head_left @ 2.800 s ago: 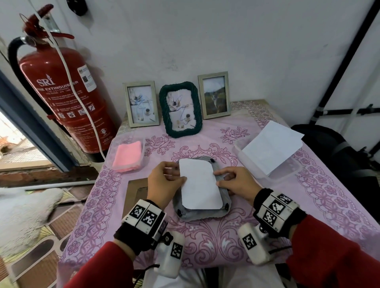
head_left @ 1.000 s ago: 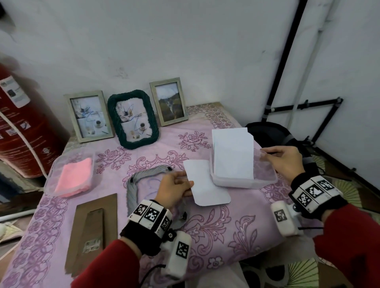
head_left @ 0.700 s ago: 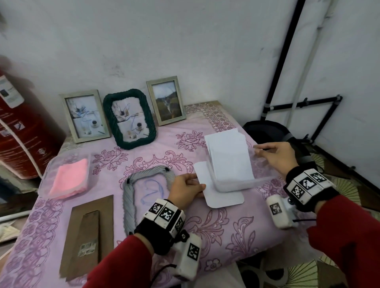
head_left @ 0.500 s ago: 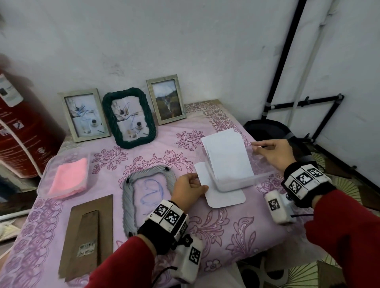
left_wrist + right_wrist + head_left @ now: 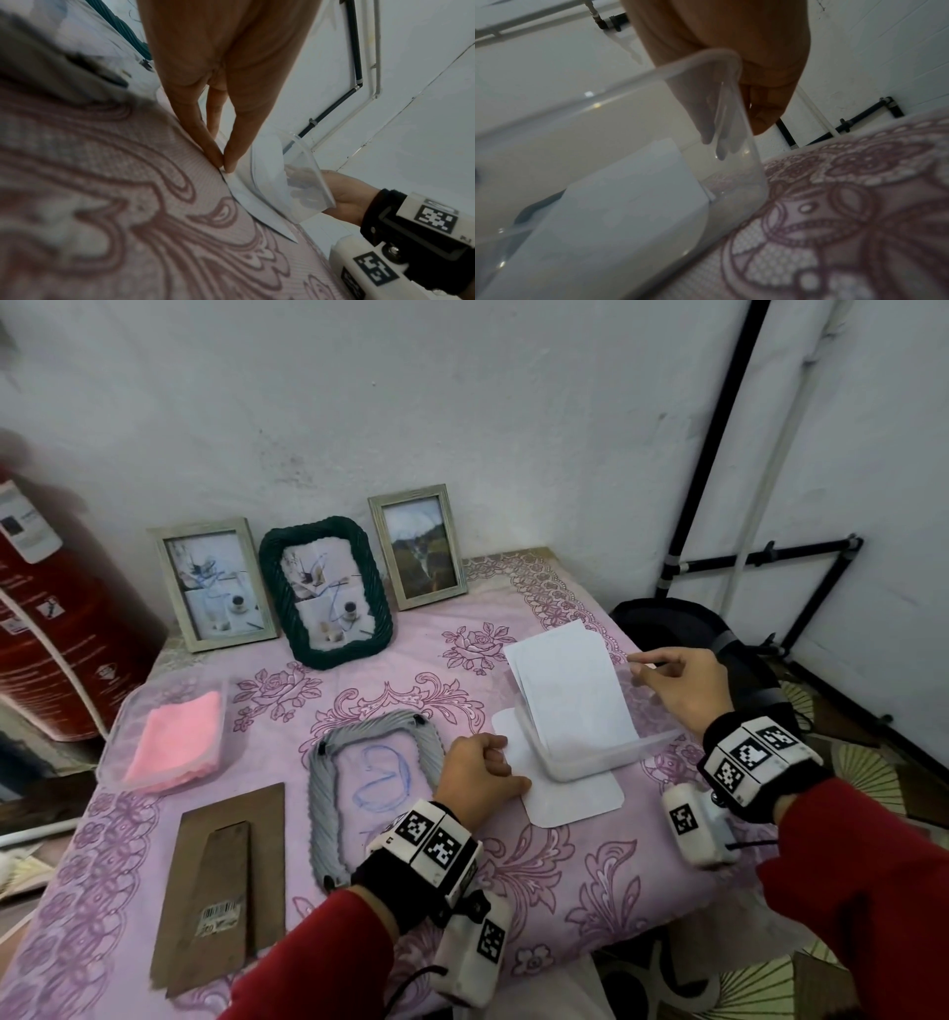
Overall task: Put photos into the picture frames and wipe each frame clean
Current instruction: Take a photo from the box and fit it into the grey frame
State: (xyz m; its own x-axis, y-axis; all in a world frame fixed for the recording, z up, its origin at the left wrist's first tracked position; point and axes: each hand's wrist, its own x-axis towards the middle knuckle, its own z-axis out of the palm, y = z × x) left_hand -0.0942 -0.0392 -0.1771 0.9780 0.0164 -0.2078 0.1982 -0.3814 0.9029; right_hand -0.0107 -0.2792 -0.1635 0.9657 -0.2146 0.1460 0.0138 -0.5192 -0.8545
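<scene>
Head view: grey rope frame (image 5: 375, 778) flat on pink tablecloth (image 5: 539, 865); left hand (image 5: 480, 775) pinches white sheet (image 5: 570, 801) beside it; right hand (image 5: 678, 690) grips tilted clear container (image 5: 590, 760) holding photos (image 5: 570, 690).

Left wrist view: fingertips (image 5: 228, 160) pinch sheet edge (image 5: 246, 194).

Right wrist view: fingers (image 5: 731, 113) curl over container rim (image 5: 698, 60).

White sheet (image 5: 575, 801) pinched in the left grip (image 5: 480, 775) — its far part hidden under the clear tub (image 5: 590, 760); fire extinguisher (image 5: 61, 629) cut off by the edge.
</scene>
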